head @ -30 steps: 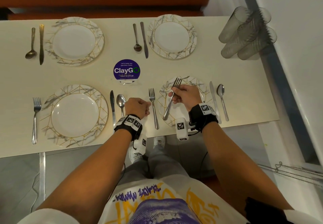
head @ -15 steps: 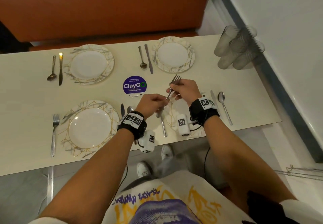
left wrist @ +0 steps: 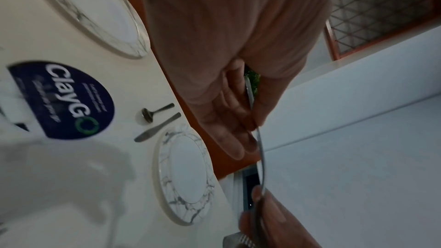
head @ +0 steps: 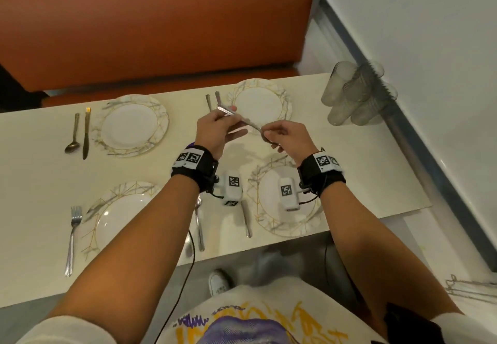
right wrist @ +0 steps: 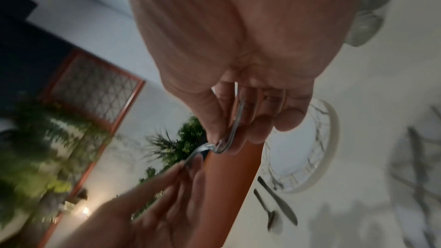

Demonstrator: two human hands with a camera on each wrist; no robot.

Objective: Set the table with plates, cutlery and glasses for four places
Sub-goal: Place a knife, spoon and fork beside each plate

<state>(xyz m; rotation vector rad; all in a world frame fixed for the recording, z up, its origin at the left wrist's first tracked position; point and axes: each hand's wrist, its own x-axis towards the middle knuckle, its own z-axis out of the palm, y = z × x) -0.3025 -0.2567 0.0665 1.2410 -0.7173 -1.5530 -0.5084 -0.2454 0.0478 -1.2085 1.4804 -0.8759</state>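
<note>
A metal fork (head: 248, 122) hangs in the air above the middle of the table, held by both hands. My left hand (head: 215, 126) pinches its handle end between thumb and fingers (left wrist: 238, 123). My right hand (head: 279, 136) grips the other end, and the tines are hidden in it. The left wrist view shows the fork (left wrist: 261, 154) running down to the right hand's fingers. The right wrist view shows my right hand (right wrist: 233, 129) curled round the fork's neck (right wrist: 200, 150). Marbled plates lie at far left (head: 131, 126), far right (head: 259, 104), near left (head: 121, 222) and near right (head: 285, 201).
Several clear glasses (head: 355, 93) are stacked at the far right corner by the wall. A spoon (head: 72, 134) and a knife (head: 86, 131) lie left of the far-left plate. A fork (head: 72, 236) lies left of the near-left plate. An orange bench (head: 161, 34) stands behind the table.
My right hand lifted the fork off the near-right plate and carried it up and away. My left hand rose from the table edge and took hold of the handle end.
</note>
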